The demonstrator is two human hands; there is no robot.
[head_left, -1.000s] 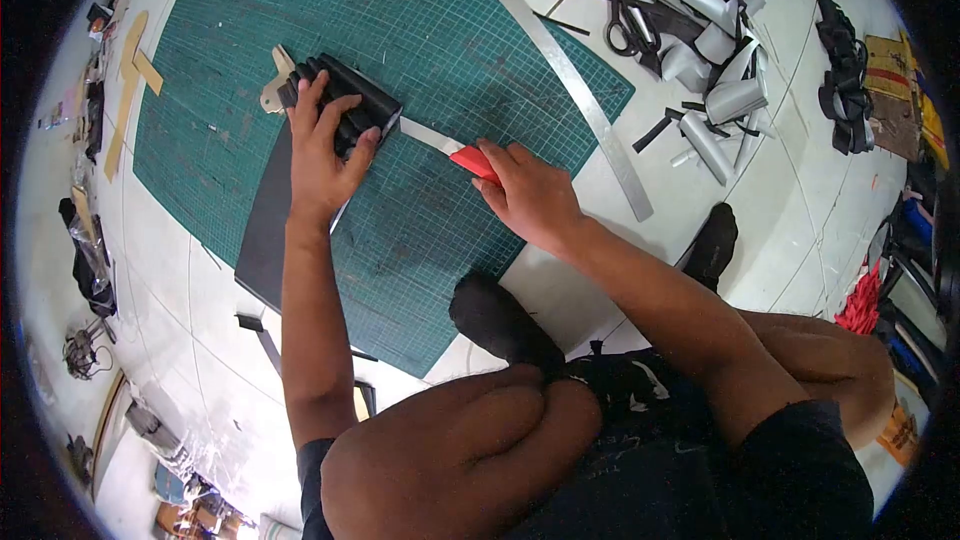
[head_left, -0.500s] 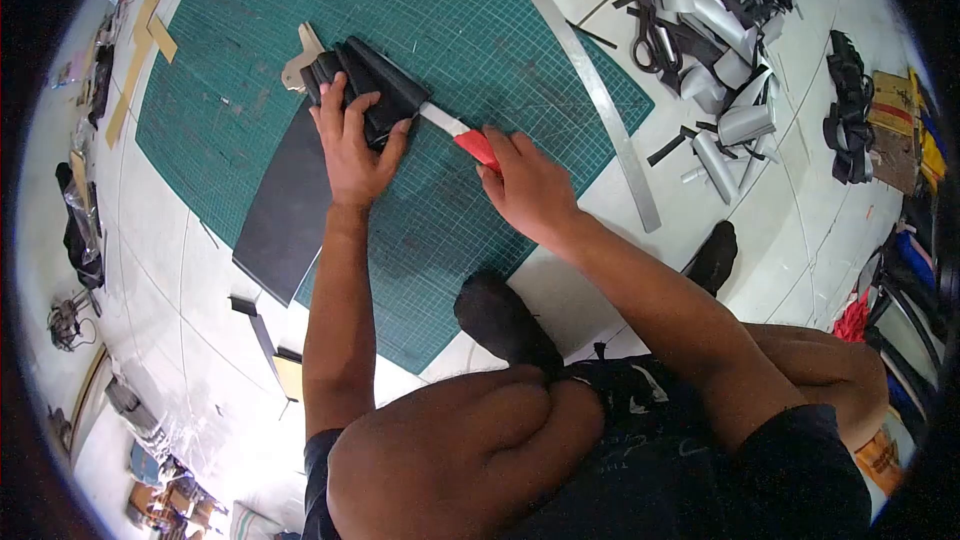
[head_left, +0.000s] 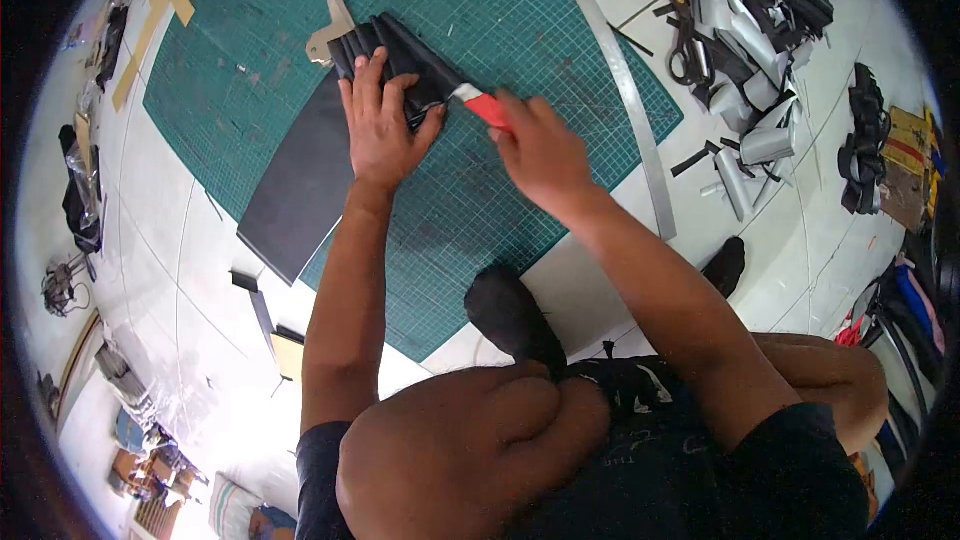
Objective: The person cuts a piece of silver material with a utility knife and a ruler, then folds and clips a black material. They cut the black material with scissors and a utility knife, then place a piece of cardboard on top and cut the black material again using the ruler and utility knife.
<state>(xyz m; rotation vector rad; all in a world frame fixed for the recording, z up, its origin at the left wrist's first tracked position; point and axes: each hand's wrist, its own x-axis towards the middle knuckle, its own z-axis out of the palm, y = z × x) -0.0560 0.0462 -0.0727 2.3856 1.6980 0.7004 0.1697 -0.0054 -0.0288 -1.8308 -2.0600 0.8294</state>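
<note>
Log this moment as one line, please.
left hand pressing black folded piece | right hand holding red-handled knife | surface: green cutting mat

White tiled floor (head_left: pixel 170 270), brightly lit, with a green cutting mat (head_left: pixel 250 70) spread on it; long metal ruler (head_left: pixel 632 90) and grey offcuts (head_left: pixel 745 90) alongside

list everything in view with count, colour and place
gridded cutting mat: one, green, on the floor, centre top
flat rectangular sheet: one, black, overlapping the mat's left edge
folded bundle of material: one, black, on the mat, top centre
cardboard template: one, tan, beside the bundle
long metal ruler: one, silver, along mat's right edge
scissors: one, dark, top right
offcut pile: many, grey and black, top right
red-handled utility knife: one, blade at the bundle
left hand: pressing the bundle
right hand: gripping the knife
</note>
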